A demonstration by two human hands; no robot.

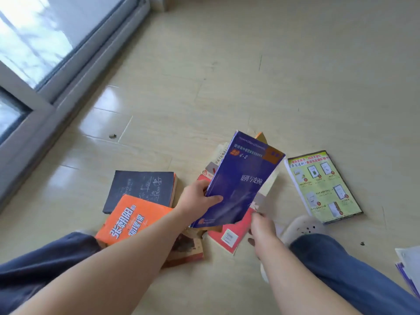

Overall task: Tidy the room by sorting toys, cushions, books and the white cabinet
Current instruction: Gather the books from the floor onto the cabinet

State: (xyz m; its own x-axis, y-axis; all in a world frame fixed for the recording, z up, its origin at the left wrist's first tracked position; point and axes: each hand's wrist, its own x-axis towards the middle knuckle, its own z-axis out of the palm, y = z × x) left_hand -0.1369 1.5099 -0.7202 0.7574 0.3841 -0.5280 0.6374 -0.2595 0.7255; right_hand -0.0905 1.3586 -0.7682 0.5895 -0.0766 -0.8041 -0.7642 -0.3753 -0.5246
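Wide pale floor [250,64] here, with a sliding door [34,53] running far off to the left of both hands. Books are scattered all around. The green book [322,187] lies flat, well out to the right of the right hand [263,230], its long axis slanting from far-left to near-right. The dark book [141,187] and orange book [131,221] overlap just left of the left hand [197,198]. A red book [229,233] sits beneath both hands.

Lifted off the floor is the blue book [241,183], tilted, its long axis pointing away and to the right, with more volumes tucked behind it. The left hand grips its near-left edge, thumb curled over the cover. The right hand pinches the lower corner, fingers mostly hidden underneath.

It looks like gathering. The right hand is nearer the green book, the left nearer the orange and dark pair.
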